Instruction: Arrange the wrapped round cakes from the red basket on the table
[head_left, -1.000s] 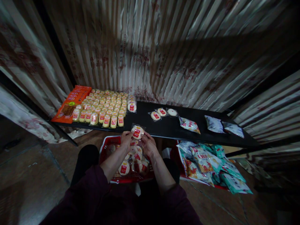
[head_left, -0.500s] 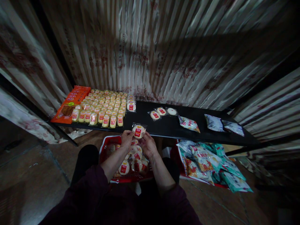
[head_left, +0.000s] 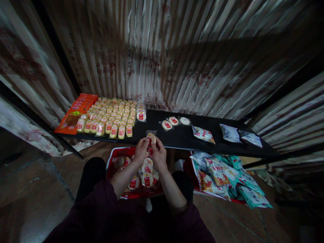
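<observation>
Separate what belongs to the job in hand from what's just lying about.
Job in hand, apparently:
- round packet, held in both hands
- red basket of similar packets below
- black shelf

Likely just lying about:
- orange packet
- yellow packets
- bagged snacks at right

A black shelf carries an orange packet and yellow packets left; round packets mid-shelf. Three bags lie right.

Round white plastic-wrapped cakes in rectangular red plastic basket, oblong yellow plastic packs on long black shelf behind.
</observation>
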`<action>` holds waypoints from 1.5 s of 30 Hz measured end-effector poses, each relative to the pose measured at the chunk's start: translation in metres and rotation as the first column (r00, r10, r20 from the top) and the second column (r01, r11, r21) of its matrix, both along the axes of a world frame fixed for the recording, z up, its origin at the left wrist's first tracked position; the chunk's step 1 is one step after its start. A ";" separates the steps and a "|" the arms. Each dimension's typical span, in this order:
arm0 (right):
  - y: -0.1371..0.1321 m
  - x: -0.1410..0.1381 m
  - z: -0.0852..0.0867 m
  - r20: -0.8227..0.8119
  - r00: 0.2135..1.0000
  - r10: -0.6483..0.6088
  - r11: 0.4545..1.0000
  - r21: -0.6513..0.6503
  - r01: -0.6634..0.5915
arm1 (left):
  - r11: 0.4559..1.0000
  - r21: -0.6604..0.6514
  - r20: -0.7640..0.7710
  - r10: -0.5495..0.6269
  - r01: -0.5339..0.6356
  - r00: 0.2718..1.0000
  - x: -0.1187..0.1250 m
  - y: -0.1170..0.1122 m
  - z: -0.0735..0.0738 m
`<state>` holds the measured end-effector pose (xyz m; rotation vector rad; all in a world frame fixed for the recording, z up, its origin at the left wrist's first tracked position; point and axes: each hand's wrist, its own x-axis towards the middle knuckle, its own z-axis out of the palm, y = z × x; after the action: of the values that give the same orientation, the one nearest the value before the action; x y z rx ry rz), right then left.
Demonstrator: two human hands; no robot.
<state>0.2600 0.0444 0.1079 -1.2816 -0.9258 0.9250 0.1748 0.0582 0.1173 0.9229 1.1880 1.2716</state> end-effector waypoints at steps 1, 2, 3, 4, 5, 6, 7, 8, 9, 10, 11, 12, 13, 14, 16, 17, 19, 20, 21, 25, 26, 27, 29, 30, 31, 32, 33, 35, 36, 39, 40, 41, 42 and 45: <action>-0.002 -0.001 0.001 0.116 0.993 0.002 1.000 0.016 -0.004 | 1.000 -0.015 0.081 -0.024 0.025 0.996 0.001 -0.002 0.003; -0.004 -0.003 0.002 0.233 0.972 -0.005 0.999 0.041 -0.005 | 0.999 -0.031 0.159 -0.039 0.044 0.987 0.002 -0.003 0.005; -0.005 -0.005 0.003 0.339 0.941 -0.015 0.997 0.071 -0.010 | 0.997 -0.050 0.226 -0.040 0.052 0.973 0.002 -0.004 0.005; -0.007 -0.007 0.003 0.425 0.905 -0.018 0.995 0.095 -0.025 | 0.996 -0.070 0.281 -0.028 0.049 0.959 0.003 -0.004 0.005; -0.009 -0.009 0.003 0.493 0.870 -0.025 0.993 0.116 -0.037 | 0.995 -0.092 0.329 -0.006 0.038 0.944 0.003 -0.003 0.004; -0.010 -0.011 0.003 0.543 0.839 -0.032 0.990 0.131 -0.047 | 0.993 -0.118 0.375 0.022 0.024 0.927 0.002 -0.002 0.003; -0.011 -0.013 0.003 0.578 0.815 -0.037 0.989 0.141 -0.054 | 0.989 -0.150 0.417 0.051 0.013 0.908 0.001 -0.001 0.002; -0.012 -0.014 0.003 0.603 0.797 -0.041 0.987 0.148 -0.061 | 0.982 -0.189 0.454 0.080 0.009 0.887 0.000 0.000 0.000; -0.013 -0.015 0.002 0.618 0.785 -0.042 0.986 0.153 -0.067 | 0.973 -0.231 0.487 0.106 0.011 0.867 -0.001 0.001 0.000; -0.013 -0.015 0.002 0.626 0.779 -0.044 0.985 0.156 -0.069 | 0.962 -0.274 0.513 0.132 0.015 0.848 -0.003 0.003 -0.001; -0.014 -0.015 0.001 0.630 0.776 -0.044 0.985 0.156 -0.070 | 0.950 -0.312 0.532 0.158 0.020 0.832 -0.005 0.004 0.000; -0.014 -0.014 0.001 0.632 0.774 -0.045 0.986 0.154 -0.068 | 0.938 -0.345 0.543 0.181 0.022 0.820 -0.006 0.004 0.001; -0.014 -0.014 0.001 0.636 0.771 -0.048 0.987 0.150 -0.063 | 0.928 -0.373 0.547 0.202 0.020 0.812 -0.007 0.005 0.002; -0.014 -0.013 0.000 0.643 0.764 -0.050 0.988 0.146 -0.059 | 0.919 -0.395 0.546 0.221 0.016 0.808 -0.009 0.005 0.004; -0.015 -0.013 0.000 0.673 0.737 -0.061 0.988 0.144 -0.050 | 0.907 -0.422 0.543 0.238 0.016 0.805 -0.010 0.004 0.007; -0.015 -0.013 0.000 0.694 0.717 -0.067 0.987 0.149 -0.052 | 0.906 -0.423 0.548 0.235 0.024 0.803 -0.010 0.003 0.008; -0.017 -0.013 0.001 0.739 0.670 -0.067 0.984 0.161 -0.079 | 0.913 -0.406 0.570 0.210 0.050 0.794 -0.010 0.002 0.008; -0.017 -0.013 0.001 0.761 0.646 -0.057 0.981 0.164 -0.106 | 0.916 -0.396 0.578 0.194 0.064 0.793 -0.009 0.002 0.008; -0.018 -0.013 0.001 0.781 0.623 -0.044 0.977 0.164 -0.136 | 0.917 -0.391 0.579 0.181 0.076 0.795 -0.009 0.001 0.007; -0.019 -0.011 -0.001 0.828 0.561 -0.003 0.972 0.134 -0.192 | 0.933 -0.351 0.541 0.132 0.081 0.830 -0.007 0.002 0.002; -0.018 -0.010 -0.001 0.831 0.556 0.002 0.973 0.126 -0.191 | 0.940 -0.331 0.525 0.115 0.078 0.843 -0.006 0.003 0.000; -0.017 -0.009 -0.002 0.831 0.556 0.005 0.975 0.120 -0.188 | 0.948 -0.310 0.505 0.095 0.078 0.858 -0.006 0.003 -0.001; -0.015 -0.007 -0.002 0.820 0.572 0.000 0.977 0.122 -0.176 | 0.956 -0.282 0.453 0.057 0.083 0.890 -0.005 0.003 -0.004; -0.014 -0.006 -0.001 0.807 0.591 -0.008 0.977 0.132 -0.167 | 0.958 -0.275 0.425 0.040 0.087 0.904 -0.005 0.003 -0.005; -0.013 -0.006 0.001 0.786 0.617 -0.017 0.978 0.142 -0.154 | 0.960 -0.265 0.399 0.023 0.091 0.917 -0.005 0.003 -0.005; -0.012 -0.005 0.003 0.759 0.651 -0.022 0.979 0.150 -0.141 | 0.964 -0.247 0.377 0.006 0.094 0.926 -0.005 0.003 -0.006; -0.012 -0.004 0.006 0.722 0.691 -0.023 0.981 0.149 -0.123 | 0.971 -0.218 0.360 -0.013 0.098 0.933 -0.006 0.003 -0.006; -0.010 -0.003 0.011 0.626 0.780 -0.013 0.991 0.113 -0.074 | 0.983 -0.146 0.340 -0.053 0.108 0.939 -0.006 0.004 -0.007; -0.010 -0.002 0.014 0.567 0.824 -0.006 0.995 0.083 -0.050 | 0.987 -0.117 0.333 -0.069 0.114 0.940 -0.007 0.004 -0.008; -0.006 0.002 0.013 0.327 0.945 -0.011 1.000 0.013 0.008 | 0.988 -0.101 0.291 -0.087 0.121 0.953 -0.007 0.006 -0.009; -0.004 0.004 0.010 0.222 0.975 -0.016 1.000 -0.003 0.017 | 0.987 -0.101 0.269 -0.090 0.121 0.959 -0.007 0.006 -0.009; -0.001 0.005 0.006 0.111 0.994 -0.020 1.000 -0.019 0.022 | 0.988 -0.098 0.247 -0.091 0.118 0.965 -0.007 0.006 -0.009; 0.002 0.006 0.001 0.002 1.000 -0.026 0.999 -0.038 0.026 | 0.989 -0.090 0.225 -0.092 0.114 0.970 -0.006 0.007 -0.009; 0.011 0.010 -0.012 -0.191 0.981 -0.029 0.996 -0.090 0.012 | 0.994 -0.075 0.169 -0.070 0.084 0.983 -0.005 0.010 -0.010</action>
<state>0.2699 0.0551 0.0955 -1.2492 -0.7266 1.0628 0.1698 0.0679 0.1075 0.7798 1.0557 1.2046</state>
